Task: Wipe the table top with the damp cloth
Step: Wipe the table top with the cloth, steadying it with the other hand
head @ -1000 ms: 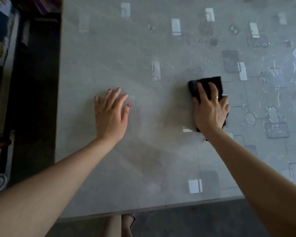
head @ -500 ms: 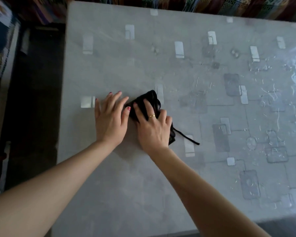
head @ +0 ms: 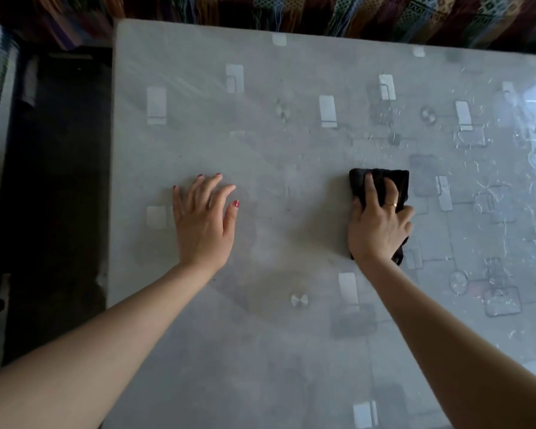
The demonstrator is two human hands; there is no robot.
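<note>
A folded black cloth [head: 381, 184] was pressed flat under the right hand [head: 376, 227], fingers spread over it and curled at its edge, right of centre on a glossy grey patterned surface [head: 276, 156]. The left hand [head: 203, 221] was laid open and empty, palm down, well apart from the cloth. The cloth was judged soft, light and limp, likely to bunch when pushed, and best held by a flat palm over its middle, since the wet-looking surface appeared slippery.
</note>
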